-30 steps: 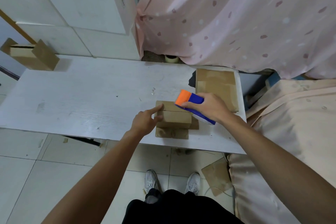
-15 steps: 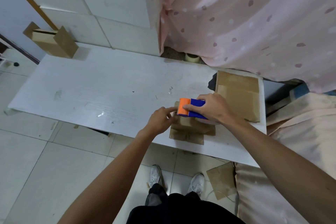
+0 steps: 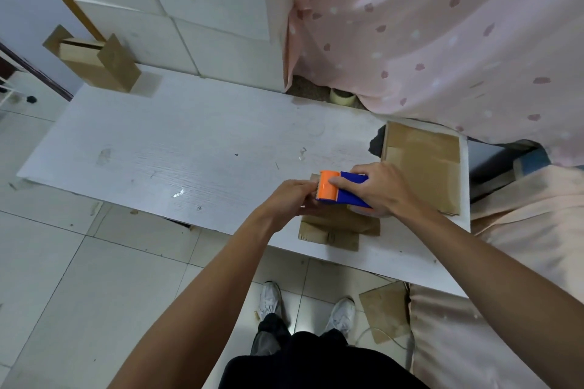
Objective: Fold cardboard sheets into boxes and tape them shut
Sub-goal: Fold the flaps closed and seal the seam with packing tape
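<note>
A small brown cardboard box [image 3: 339,226] lies near the front edge of the white table [image 3: 189,148], flaps folded down. My right hand [image 3: 379,191] grips a tape dispenser [image 3: 333,191], orange at the front and blue at the back, and holds it over the top of the box. My left hand [image 3: 289,199] is at the dispenser's toothed orange end. Its fingers are curled and pinch the tape end there, above the box's left side. A stack of flat cardboard sheets [image 3: 423,167] lies at the table's right end, just behind my right hand.
An open cardboard box [image 3: 98,63] stands at the table's far left corner. A tape roll [image 3: 343,98] sits at the back under the pink curtain [image 3: 442,41]. A loose cardboard piece [image 3: 385,309] lies on the tiled floor by my feet. Pink bedding [image 3: 521,246] borders the right.
My left hand went from pointing at the box's top to curling its fingers at the dispenser's orange end. My right hand lowered and levelled the dispenser over the box. The view shifted.
</note>
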